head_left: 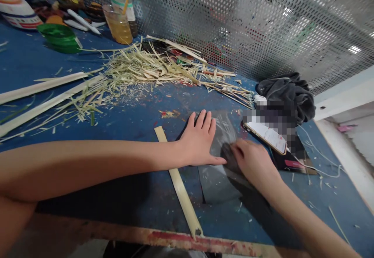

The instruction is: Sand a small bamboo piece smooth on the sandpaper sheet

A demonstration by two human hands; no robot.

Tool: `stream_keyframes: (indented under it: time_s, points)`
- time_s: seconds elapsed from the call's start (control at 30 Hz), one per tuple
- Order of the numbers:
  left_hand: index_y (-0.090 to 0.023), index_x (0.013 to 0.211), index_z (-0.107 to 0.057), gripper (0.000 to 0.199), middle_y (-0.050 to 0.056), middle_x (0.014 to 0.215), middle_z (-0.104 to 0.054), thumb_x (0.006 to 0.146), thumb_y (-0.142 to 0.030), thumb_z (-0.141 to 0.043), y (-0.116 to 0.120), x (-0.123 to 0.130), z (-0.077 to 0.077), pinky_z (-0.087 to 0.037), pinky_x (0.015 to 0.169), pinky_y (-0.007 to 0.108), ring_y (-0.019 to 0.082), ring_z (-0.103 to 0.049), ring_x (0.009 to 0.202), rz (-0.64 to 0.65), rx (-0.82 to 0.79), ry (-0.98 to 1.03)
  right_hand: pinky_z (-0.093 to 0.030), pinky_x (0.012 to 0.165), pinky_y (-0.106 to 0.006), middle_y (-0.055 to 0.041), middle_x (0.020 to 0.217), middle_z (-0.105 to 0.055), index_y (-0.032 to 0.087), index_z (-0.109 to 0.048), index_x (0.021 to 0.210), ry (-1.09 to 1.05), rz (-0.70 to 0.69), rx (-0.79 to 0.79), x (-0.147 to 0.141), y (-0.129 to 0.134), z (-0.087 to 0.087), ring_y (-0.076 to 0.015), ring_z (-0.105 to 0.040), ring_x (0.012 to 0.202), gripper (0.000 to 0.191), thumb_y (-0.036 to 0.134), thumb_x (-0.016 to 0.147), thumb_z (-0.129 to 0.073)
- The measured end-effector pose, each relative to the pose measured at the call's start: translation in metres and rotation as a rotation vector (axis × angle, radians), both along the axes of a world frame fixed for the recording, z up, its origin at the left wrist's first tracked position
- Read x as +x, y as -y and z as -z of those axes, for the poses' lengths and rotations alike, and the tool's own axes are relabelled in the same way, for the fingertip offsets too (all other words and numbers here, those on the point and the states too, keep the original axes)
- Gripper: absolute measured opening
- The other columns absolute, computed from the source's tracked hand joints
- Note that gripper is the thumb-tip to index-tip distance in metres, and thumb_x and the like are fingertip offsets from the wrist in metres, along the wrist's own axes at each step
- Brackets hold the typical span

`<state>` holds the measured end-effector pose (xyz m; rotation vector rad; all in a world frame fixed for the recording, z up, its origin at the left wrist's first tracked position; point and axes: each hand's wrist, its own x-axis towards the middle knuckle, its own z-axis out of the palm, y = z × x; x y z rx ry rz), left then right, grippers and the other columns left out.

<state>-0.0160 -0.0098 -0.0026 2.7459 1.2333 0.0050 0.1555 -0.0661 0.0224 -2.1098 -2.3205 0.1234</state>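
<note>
My left hand (200,139) lies flat with its fingers spread, pressing on a thin dark grey sheet (216,190) that has pale streaks near its top. My right hand (255,160) is closed on a small dark grey piece (230,160) against the sheet, close to my left thumb. Whether that piece is cloth or something stiffer, I cannot tell. A pale bamboo strip (184,197) passes under my left wrist and reaches the table's front edge.
Bamboo shavings (146,65) are heaped at the back, with longer strips (49,100) at left. Behind them stand a cup of yellowish liquid (118,26) and paint bottles (19,9). A charging phone (267,135) and dark cloth (289,94) lie right, before a perforated metal panel (233,20).
</note>
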Motion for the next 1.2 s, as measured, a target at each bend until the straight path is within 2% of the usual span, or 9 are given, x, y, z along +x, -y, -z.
stream_keyframes:
  time_s: [0.2,0.33,0.43,0.57,0.63,0.77,0.93,1.0,1.2]
  points:
    - [0.005,0.146,-0.020,0.118,0.029,0.154,-0.008,0.071,-0.084,-0.034,0.000,0.002,-0.001,-0.005,0.112,0.060,0.044,-0.002,0.143,0.006,0.020,-0.018,-0.041,0.071,-0.030,-0.0156,0.083,-0.070,0.012,-0.068,0.080,-0.089,0.086,0.103,-0.030,-0.108,0.003,-0.0252,-0.065,0.083,0.021,0.009,0.083,-0.047]
    - [0.003,0.147,-0.019,0.116,0.027,0.154,-0.007,0.072,-0.085,-0.029,-0.002,-0.001,-0.004,-0.006,0.113,0.060,0.043,-0.001,0.144,0.017,-0.002,-0.036,-0.043,0.076,-0.031,-0.0173,0.088,-0.070,0.009,-0.068,0.082,-0.219,0.081,0.173,-0.034,-0.137,-0.002,-0.0255,-0.064,0.089,0.017,0.009,0.081,-0.051]
    - [0.001,0.148,-0.016,0.115,0.025,0.155,-0.005,0.073,-0.085,-0.027,-0.003,-0.003,-0.005,-0.006,0.113,0.060,0.041,0.000,0.144,0.023,-0.019,-0.044,-0.045,0.073,-0.028,-0.0101,0.081,-0.071,0.012,-0.067,0.085,-0.367,0.037,0.209,-0.016,-0.124,-0.014,-0.0198,-0.065,0.078,0.013,0.015,0.083,-0.054]
    - [0.000,0.149,-0.015,0.113,0.024,0.155,-0.004,0.074,-0.084,-0.027,-0.004,-0.004,-0.004,-0.007,0.113,0.060,0.041,0.001,0.144,0.029,-0.019,-0.033,-0.047,0.059,-0.025,-0.0042,0.072,-0.068,0.014,-0.063,0.091,-0.569,0.037,0.221,0.021,-0.074,-0.023,-0.0144,-0.062,0.059,0.020,0.031,0.086,-0.055]
    - [0.000,0.149,-0.016,0.112,0.024,0.155,-0.005,0.075,-0.083,-0.029,-0.004,-0.004,-0.004,-0.007,0.113,0.060,0.041,0.000,0.144,0.018,-0.017,-0.032,-0.050,0.062,-0.027,-0.0050,0.076,-0.069,0.015,-0.066,0.086,-0.791,0.081,0.198,0.031,-0.045,-0.018,-0.0162,-0.064,0.066,0.020,0.034,0.079,-0.065]
    - [0.001,0.148,-0.019,0.110,0.025,0.155,-0.007,0.076,-0.081,-0.032,-0.004,-0.003,-0.004,-0.007,0.113,0.060,0.041,-0.001,0.144,0.008,0.004,-0.037,-0.053,0.063,-0.030,-0.0062,0.080,-0.072,0.017,-0.071,0.087,-0.951,0.160,0.055,0.030,-0.005,0.001,-0.0177,-0.066,0.069,0.023,0.038,0.081,-0.064]
    - [0.001,0.147,-0.021,0.108,0.026,0.155,-0.008,0.076,-0.080,-0.032,-0.004,-0.003,-0.002,-0.008,0.113,0.059,0.041,-0.003,0.144,0.009,0.022,-0.034,-0.056,0.060,-0.027,-0.0026,0.075,-0.073,0.020,-0.069,0.100,-1.330,0.327,0.002,0.021,0.005,0.006,-0.0141,-0.066,0.062,0.028,0.033,0.075,-0.074]
    - [0.001,0.147,-0.022,0.108,0.026,0.155,-0.010,0.076,-0.080,-0.033,-0.004,-0.003,-0.001,-0.008,0.113,0.059,0.041,-0.004,0.144,0.007,0.036,-0.026,-0.056,0.059,-0.026,-0.0031,0.074,-0.073,0.020,-0.071,0.095,-1.479,0.389,-0.052,0.019,0.007,0.003,-0.0135,-0.066,0.060,0.028,0.033,0.072,-0.077]
    - [0.001,0.147,-0.022,0.107,0.026,0.154,-0.011,0.077,-0.079,-0.034,-0.005,-0.002,-0.002,-0.009,0.113,0.059,0.042,-0.005,0.144,0.008,0.051,-0.049,-0.048,0.051,-0.021,-0.0003,0.065,-0.068,0.020,-0.071,0.077,-1.572,0.405,-0.211,0.014,0.014,0.000,-0.0103,-0.061,0.055,0.015,0.033,0.072,-0.076]
